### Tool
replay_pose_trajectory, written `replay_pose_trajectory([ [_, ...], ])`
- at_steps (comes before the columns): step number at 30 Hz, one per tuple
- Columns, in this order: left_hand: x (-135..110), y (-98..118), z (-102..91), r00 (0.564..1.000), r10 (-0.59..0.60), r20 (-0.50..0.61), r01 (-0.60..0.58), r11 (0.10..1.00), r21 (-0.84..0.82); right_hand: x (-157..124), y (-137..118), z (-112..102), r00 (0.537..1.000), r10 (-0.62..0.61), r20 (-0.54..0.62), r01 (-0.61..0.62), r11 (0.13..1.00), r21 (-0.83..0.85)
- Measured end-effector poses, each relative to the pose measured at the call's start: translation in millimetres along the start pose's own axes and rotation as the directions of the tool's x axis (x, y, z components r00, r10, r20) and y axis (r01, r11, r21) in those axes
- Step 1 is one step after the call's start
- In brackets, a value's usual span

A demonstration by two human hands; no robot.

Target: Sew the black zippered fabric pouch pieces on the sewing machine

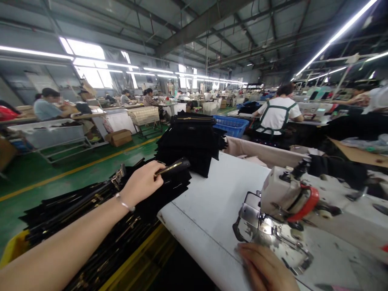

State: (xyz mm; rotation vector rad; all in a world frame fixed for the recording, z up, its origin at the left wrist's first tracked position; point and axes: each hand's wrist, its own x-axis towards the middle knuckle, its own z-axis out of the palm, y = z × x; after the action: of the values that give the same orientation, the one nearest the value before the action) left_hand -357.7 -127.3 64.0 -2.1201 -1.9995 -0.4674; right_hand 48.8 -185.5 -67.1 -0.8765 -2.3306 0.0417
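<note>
A long white desk [209, 202] with a smooth, matte top runs from the lower middle toward the right. To its left is a sprawling heap of black zip strips [91, 226], limp and tangled, with gold teeth and pulls glinting among them; it lies over a yellow plastic bin [12, 247]. At the desk's far end stands a tall stack of folded black fabric pieces [190, 141], soft-edged and squarish, with a thin gold line across the top one. Right of centre on the desk is a cream sewing machine [281, 198] with a red ring at its side and a shiny, scuffed steel plate at its foot. The left hand [142, 182] reaches out over the heap, with a thin silver bracelet [124, 203] on its wrist. Its fingers are clamped on a narrow black fabric strip with a gold metal zip [171, 167], which it holds just above the heap's near end, beside the desk's corner. The strip is slim and stiff-looking, its bright zip line running along it to a rounded black tip. The right hand [266, 268] rests on the desk at the machine's steel plate, well apart from the left; whether it grips anything cannot be told.
</note>
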Motion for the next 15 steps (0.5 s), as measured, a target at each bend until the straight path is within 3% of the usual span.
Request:
replay_pose_trajectory([
  [2,-19.5,23.0,-17.3,0.999,0.018,0.038,-0.008,0.964,-0.267,15.4,-19.3,-8.9,0.997,0.053,-0.053,-0.051,0.998,0.045],
  [5,-46.3,59.5,-26.7,0.972,0.111,0.209,0.018,0.846,-0.532,42.3,-52.2,-26.4,0.965,0.229,-0.125,-0.215,0.97,0.112],
  [9,-72.3,95.3,-9.9,0.91,0.202,0.362,0.138,0.676,-0.724,61.7,-77.0,-42.2,0.903,0.428,0.02,-0.409,0.846,0.341],
  [13,-84.7,112.5,15.1,0.847,0.25,0.469,0.342,0.419,-0.841,51.7,-77.8,-48.1,0.844,0.515,0.151,-0.512,0.689,0.513],
  [15,-87.8,121.3,22.1,0.795,0.322,0.514,0.423,0.313,-0.85,45.4,-78.3,-49.3,0.82,0.535,0.204,-0.551,0.641,0.534],
])
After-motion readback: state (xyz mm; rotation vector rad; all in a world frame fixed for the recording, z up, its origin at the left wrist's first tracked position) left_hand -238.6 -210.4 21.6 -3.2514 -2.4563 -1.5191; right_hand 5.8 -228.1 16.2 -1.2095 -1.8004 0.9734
